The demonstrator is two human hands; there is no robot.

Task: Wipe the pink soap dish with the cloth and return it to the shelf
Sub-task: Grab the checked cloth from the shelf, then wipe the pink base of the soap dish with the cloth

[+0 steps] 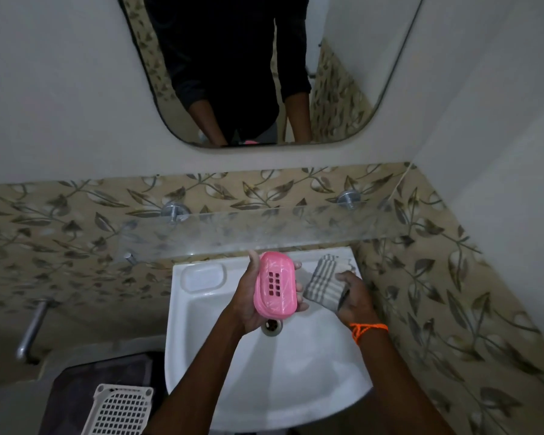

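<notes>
My left hand (248,296) holds the pink soap dish (274,284) above the white basin, thumb on its left edge and fingertips showing on its right side. The dish faces me, with a block of drain slots in its middle. Just to its right, my right hand (354,301) grips a grey-and-white checked cloth (325,285), bunched, a small gap away from the dish. An orange thread circles my right wrist. The clear glass shelf (296,229) runs along the tiled wall just above both hands.
A white washbasin (208,350) with a drain (272,326) lies under my hands. A mirror (258,70) hangs above the shelf. A metal pipe (32,331) sticks out low on the left wall. A white perforated basket (121,409) sits at lower left.
</notes>
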